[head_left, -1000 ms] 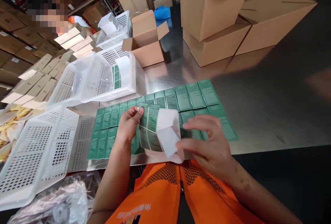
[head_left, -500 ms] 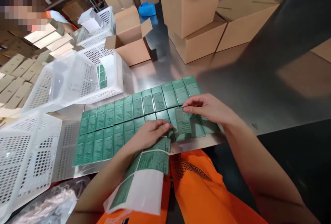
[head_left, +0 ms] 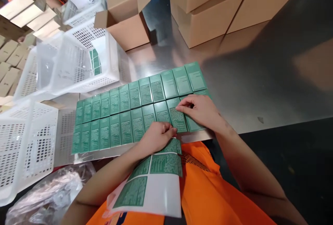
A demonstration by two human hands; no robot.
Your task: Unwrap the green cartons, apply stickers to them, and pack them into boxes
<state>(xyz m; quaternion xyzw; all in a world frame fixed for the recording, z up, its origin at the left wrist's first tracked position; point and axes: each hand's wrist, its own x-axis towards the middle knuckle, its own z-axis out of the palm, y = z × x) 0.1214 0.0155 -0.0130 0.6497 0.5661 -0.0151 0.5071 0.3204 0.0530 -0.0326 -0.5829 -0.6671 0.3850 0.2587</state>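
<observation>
Two rows of narrow green boxes (head_left: 125, 98) stand side by side along the near table edge. Many carry a printed green label on top; a few at the right end show plainer tops. My right hand (head_left: 199, 111) is closed in a pinch at the upper edge of a green label (head_left: 178, 119), which lies over a box in the near row. My left hand (head_left: 156, 137) is closed on the top of a sheet of labels (head_left: 163, 190), its fingertips beside the near row. The sheet hangs curved over my lap, its lower part bare white backing.
White perforated baskets (head_left: 114, 74) stand at the left, one with another label sheet (head_left: 95, 62) inside. An open carton (head_left: 130, 32) and larger cartons (head_left: 205, 24) are behind the boxes. Clear plastic wrap (head_left: 52, 197) lies lower left. Another person's arm shows at upper left.
My right hand has brought the label down and left, from tilted above the boxes to lying over one. The left hand still holds the sheet. The view has tipped downward.
</observation>
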